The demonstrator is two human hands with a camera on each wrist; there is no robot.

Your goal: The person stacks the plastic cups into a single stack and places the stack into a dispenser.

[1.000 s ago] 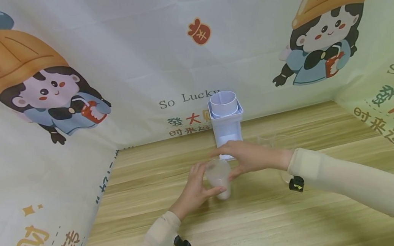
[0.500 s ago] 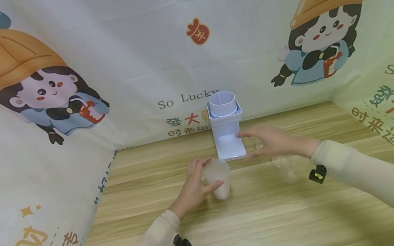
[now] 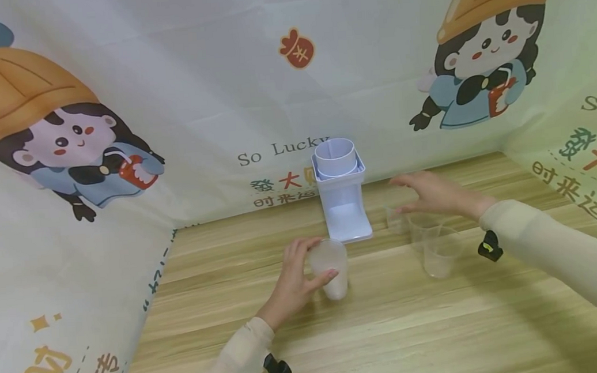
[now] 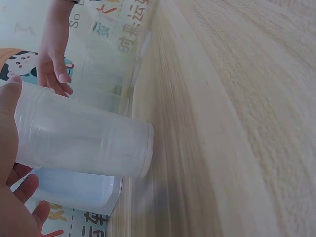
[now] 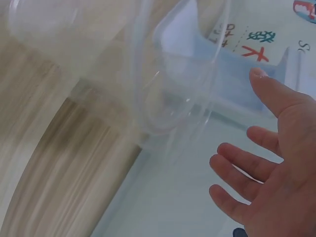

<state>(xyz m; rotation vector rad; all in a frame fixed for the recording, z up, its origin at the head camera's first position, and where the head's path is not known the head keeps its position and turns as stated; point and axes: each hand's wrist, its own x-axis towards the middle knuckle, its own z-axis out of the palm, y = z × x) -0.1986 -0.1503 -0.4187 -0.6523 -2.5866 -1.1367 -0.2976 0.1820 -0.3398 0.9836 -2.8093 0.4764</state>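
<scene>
Grasping a milky cup (image 3: 336,285) upright, the left hand (image 3: 295,274) is in front of the pale holder (image 3: 342,198) near the table's (image 3: 382,342) back edge; the right hand (image 3: 434,192), spread and holding nothing, hovers near clear cups (image 3: 441,262). Work looks unfinished: the cups are outside the holder.

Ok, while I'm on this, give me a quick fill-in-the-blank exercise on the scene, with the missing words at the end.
1. The left hand grips the frosted cup, whose mouth faces ____.
2. The right hand holds ____.
3. In the head view, the clear cups are to the ____ of the pale stand.
4. The English words on the backdrop just behind the pale stand read "So ____".

Missing words: upward; nothing; right; Lucky.
</scene>
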